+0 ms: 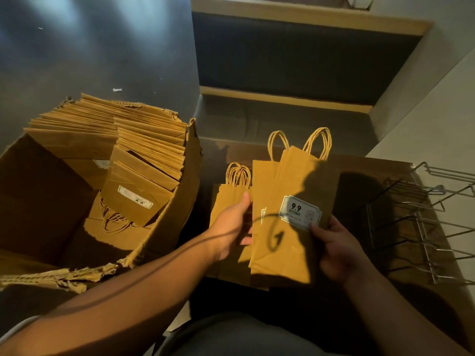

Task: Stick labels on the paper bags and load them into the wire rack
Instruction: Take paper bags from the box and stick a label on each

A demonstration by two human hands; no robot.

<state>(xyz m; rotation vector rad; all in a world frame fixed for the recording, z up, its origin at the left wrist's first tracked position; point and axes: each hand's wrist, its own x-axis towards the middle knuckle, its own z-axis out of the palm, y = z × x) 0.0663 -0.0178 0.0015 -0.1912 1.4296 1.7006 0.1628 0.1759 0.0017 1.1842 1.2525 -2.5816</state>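
Presently, a labelled paper bag (290, 201) is being held above the surface (359, 170), right hand (336, 249) pinching its edge, left hand (235, 222) gripping adjacent bags (228, 201). Loading into the wire rack (421, 222) is judged pending.

Dark glossy floor (90, 47); wood-edged bench (295, 19); low warm light

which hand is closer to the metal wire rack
Right. The right hand grips the labelled brown paper bag just beside the silver metal wire rack; the left hand is across the bags, farther away.
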